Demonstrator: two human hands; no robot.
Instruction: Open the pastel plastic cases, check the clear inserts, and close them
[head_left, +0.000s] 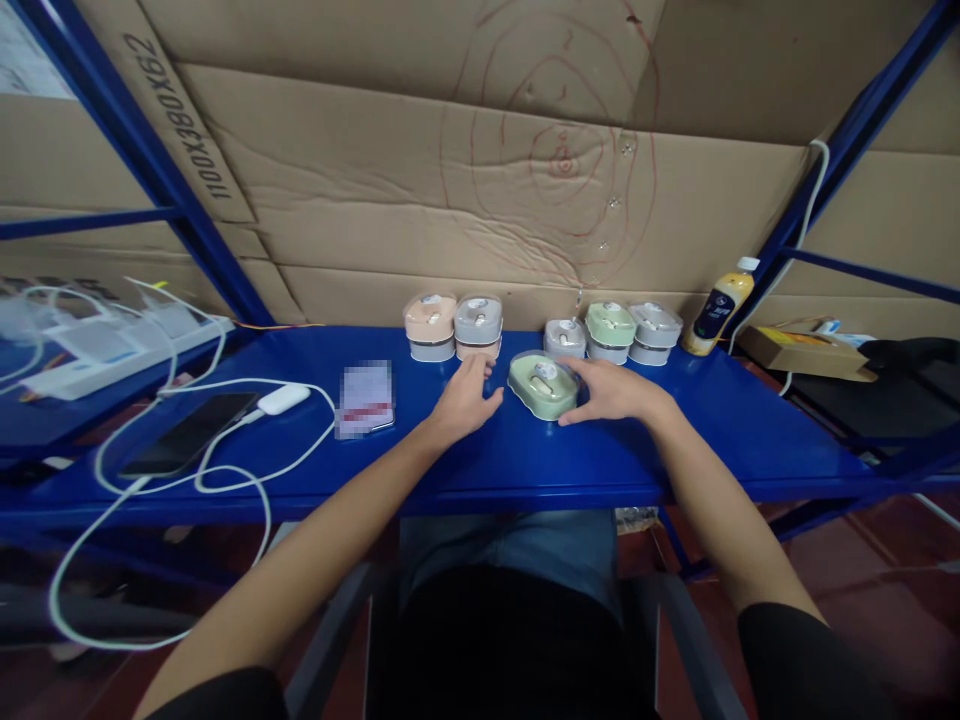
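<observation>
In the middle of the blue table, my right hand (609,390) grips a green lidded container (544,387) from its right side, thumb at the front and fingers behind. The container has a rounded shape, a clear lid and a pale label. My left hand (469,398) is open with the thumb apart, holding nothing. Its fingertips are near a stack of a grey container (478,320) over a peach one; I cannot tell whether they touch. Left of that is a peach container (429,318) on a grey one (433,348).
Behind the right hand stand a single grey container (564,338), a green-topped stack (610,325) and a grey stack (657,325). A drink bottle (721,305) leans at the right. A pixelated object (366,398), a phone (191,435) and white cables lie left. Cardboard (360,170) backs the table.
</observation>
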